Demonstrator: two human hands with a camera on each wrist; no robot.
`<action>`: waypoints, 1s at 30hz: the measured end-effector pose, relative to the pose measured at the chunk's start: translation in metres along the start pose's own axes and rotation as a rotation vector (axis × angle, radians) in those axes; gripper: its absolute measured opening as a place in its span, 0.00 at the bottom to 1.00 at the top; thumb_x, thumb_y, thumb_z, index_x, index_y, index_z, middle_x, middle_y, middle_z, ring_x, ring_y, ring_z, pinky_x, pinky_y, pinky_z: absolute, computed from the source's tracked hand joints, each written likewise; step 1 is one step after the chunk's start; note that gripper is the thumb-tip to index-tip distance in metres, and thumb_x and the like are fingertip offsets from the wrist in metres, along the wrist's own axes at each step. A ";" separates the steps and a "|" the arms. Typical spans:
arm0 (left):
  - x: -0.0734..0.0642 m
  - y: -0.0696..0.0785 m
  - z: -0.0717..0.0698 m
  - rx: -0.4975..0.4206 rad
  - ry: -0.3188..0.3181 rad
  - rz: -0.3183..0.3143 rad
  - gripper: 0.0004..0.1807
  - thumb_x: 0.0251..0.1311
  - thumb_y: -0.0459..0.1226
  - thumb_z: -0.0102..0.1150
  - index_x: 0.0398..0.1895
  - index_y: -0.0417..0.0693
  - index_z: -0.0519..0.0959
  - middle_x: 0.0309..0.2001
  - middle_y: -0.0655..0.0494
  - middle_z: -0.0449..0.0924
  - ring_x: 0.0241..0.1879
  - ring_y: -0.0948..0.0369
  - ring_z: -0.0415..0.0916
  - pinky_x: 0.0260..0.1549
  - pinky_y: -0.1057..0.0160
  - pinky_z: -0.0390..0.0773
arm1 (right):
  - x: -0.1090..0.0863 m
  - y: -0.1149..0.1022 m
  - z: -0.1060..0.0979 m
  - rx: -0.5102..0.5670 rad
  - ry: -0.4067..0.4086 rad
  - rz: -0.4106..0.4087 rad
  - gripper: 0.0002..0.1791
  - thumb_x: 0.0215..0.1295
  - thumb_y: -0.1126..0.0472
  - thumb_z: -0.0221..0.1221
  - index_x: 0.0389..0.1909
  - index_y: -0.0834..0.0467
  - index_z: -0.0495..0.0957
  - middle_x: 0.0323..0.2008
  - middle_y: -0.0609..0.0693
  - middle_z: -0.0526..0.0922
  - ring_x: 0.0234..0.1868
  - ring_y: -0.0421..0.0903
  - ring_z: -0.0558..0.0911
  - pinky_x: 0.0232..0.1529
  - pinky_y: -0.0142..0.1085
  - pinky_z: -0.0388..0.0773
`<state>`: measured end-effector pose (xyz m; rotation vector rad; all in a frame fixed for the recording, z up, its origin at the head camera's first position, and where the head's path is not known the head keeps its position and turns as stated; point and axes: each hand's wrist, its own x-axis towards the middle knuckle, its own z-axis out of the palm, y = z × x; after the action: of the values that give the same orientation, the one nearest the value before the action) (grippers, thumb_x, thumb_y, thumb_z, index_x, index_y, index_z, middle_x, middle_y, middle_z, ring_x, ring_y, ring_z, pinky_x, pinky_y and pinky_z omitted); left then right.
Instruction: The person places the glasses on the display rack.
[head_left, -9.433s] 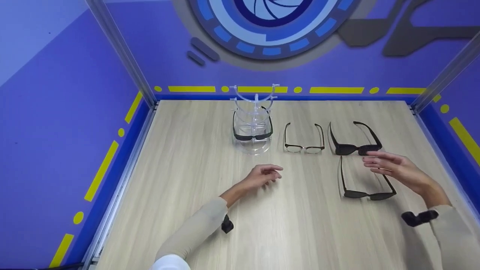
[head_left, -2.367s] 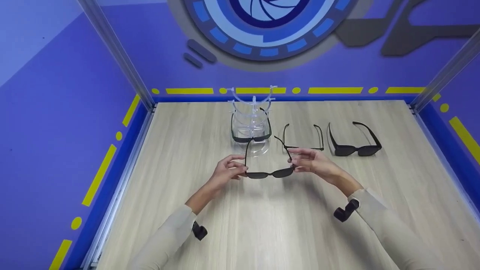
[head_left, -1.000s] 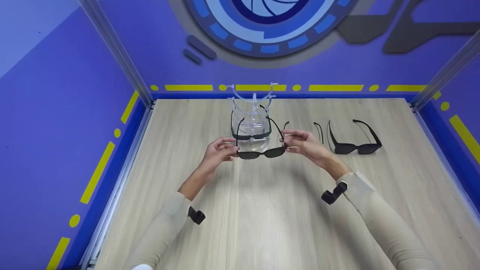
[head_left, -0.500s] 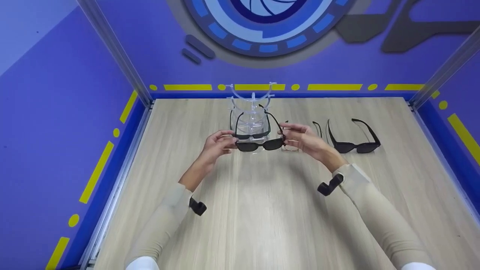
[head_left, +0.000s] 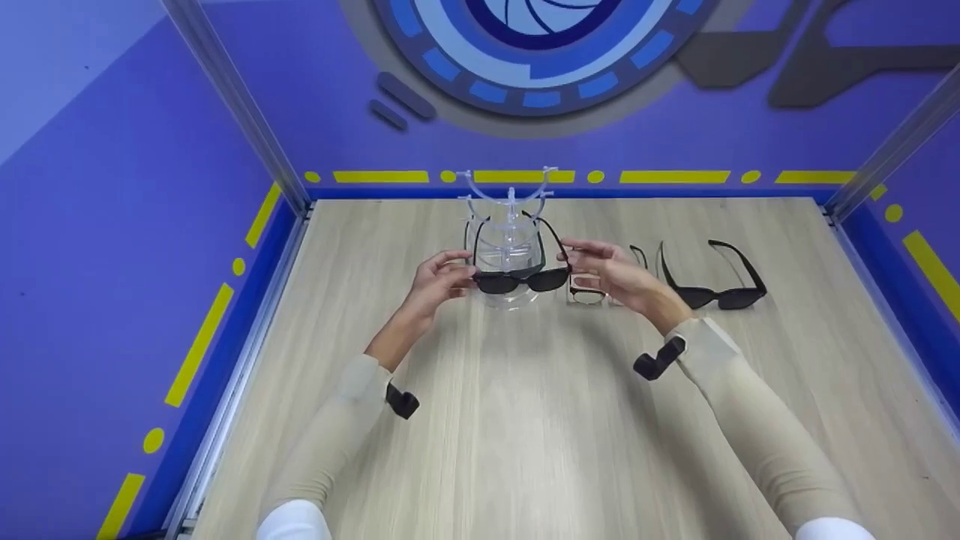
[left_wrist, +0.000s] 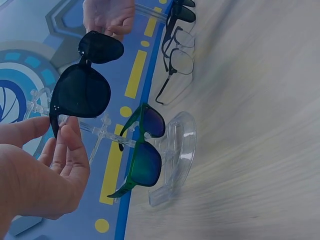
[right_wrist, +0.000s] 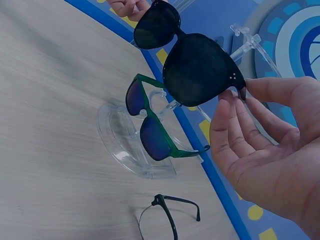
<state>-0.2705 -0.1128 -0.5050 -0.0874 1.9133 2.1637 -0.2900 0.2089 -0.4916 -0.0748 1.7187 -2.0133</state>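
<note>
Black sunglasses (head_left: 547, 280) are held up level between both hands, lenses toward me, in front of a clear display stand (head_left: 511, 300). My left hand (head_left: 435, 285) pinches the hinge end of one temple; my right hand (head_left: 619, 276) pinches the other hinge end. On the stand's lowest tier sit green-framed sunglasses (left_wrist: 146, 162) with bluish lenses, largely behind the black pair in the head view. The stand's upper curved arms (head_left: 510, 196) bear no glasses. Both wrist views show the black pair above the green one, apart from it; whether it touches the stand is unclear.
Clear-lens glasses (head_left: 589, 296) lie on the table beside the stand, partly covered by my right hand. Farther right rest other black sunglasses (head_left: 739, 298). A purple-blue wall (head_left: 375, 150) closes off the back of the wooden table (head_left: 480, 450).
Over the last seconds the black sunglasses left the table at the right, came to the middle in both hands, then moved forward to the stand. Lately the hands have advanced slightly farther.
</note>
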 end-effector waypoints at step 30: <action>0.044 0.004 -0.007 0.038 0.056 0.008 0.18 0.68 0.35 0.63 0.60 0.43 0.79 0.37 0.61 0.86 0.35 0.64 0.83 0.45 0.59 0.80 | 0.027 -0.009 0.008 0.047 0.081 -0.063 0.31 0.73 0.74 0.53 0.75 0.69 0.59 0.54 0.49 0.80 0.48 0.38 0.80 0.51 0.30 0.79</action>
<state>-0.3146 -0.1133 -0.5112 -0.1357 1.9875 2.1508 -0.3139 0.1912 -0.4888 -0.0326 1.7376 -2.1282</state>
